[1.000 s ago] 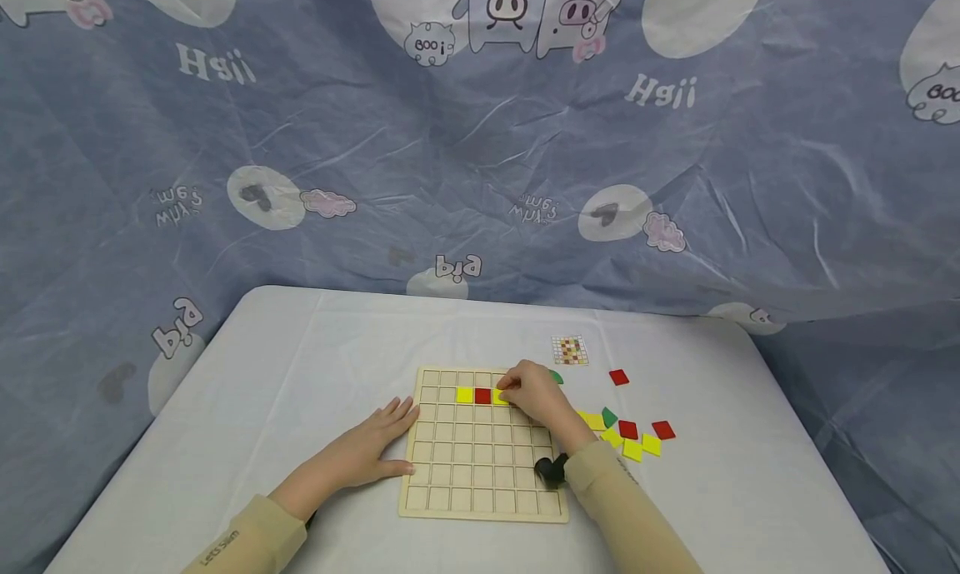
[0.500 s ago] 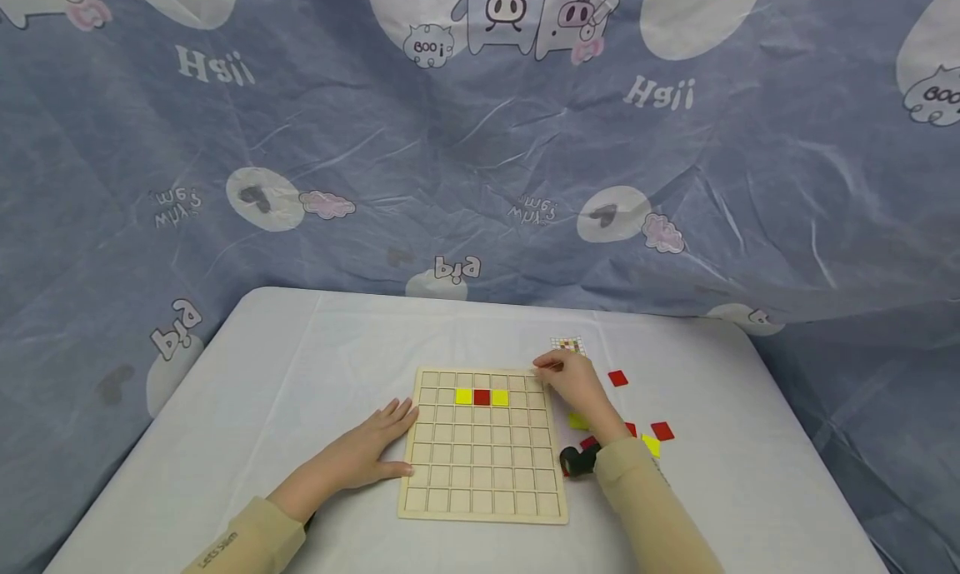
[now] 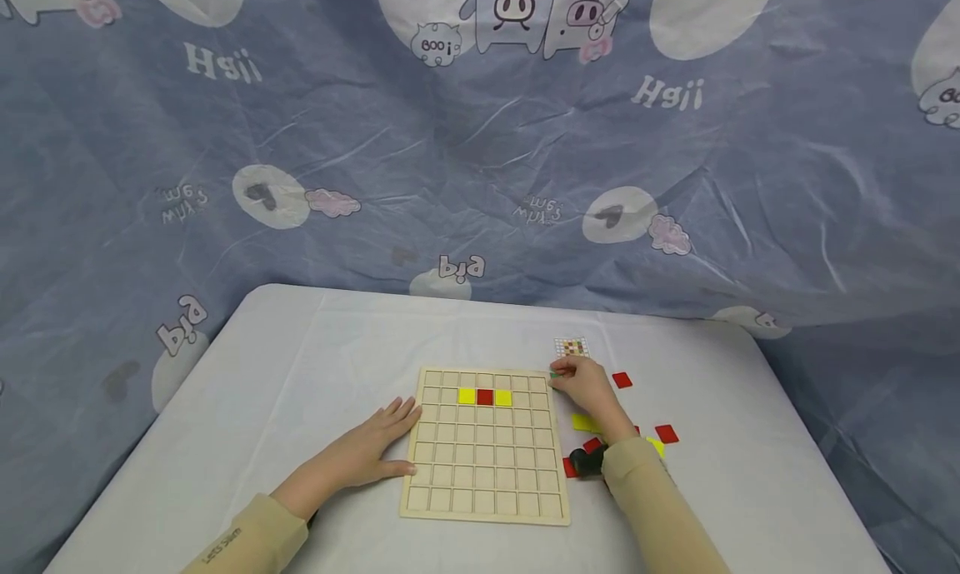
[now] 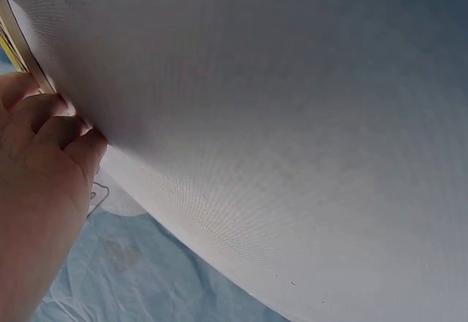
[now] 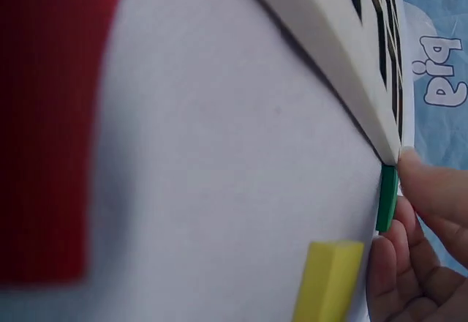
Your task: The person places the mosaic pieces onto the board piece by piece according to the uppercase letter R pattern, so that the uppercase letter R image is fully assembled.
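Nearest the camera, two beige sleeves reach onto the white table [image 3: 300,366]. The left hand [image 3: 365,451] lies flat, fingers straight and relaxed, its fingertips touching the left edge of the wooden grid board [image 3: 483,482]; it holds nothing and steadies the board, just as it did a second ago.

On the board, the second row from the far edge holds three tiles side by side: a yellow tile [image 3: 467,396], a red tile [image 3: 484,396] and a second yellow tile [image 3: 502,397]. That last one is the change: a second ago the right hand was over this cell setting it down, and now the tile sits there alone.

The right hand [image 3: 589,388] has since moved off the board to just beyond its far right corner. Its grip is narrow: in the right wrist view the fingertips [image 5: 431,190] close on a green tile [image 5: 387,199] standing on edge, touching the table right beside the board's corner. Only a sliver of green [image 3: 553,376] shows in the head view. Judging from this, one placement is done and the next piece is being picked up.

Right of the board lie loose yellow and red tiles, one yellow [image 3: 584,422] and one red [image 3: 666,433], partly hidden by the right arm. Another red tile [image 3: 621,380] lies just right of the hand. Beyond it sits a small pattern card [image 3: 572,347]. A blue printed cloth [image 3: 480,157] hangs behind.
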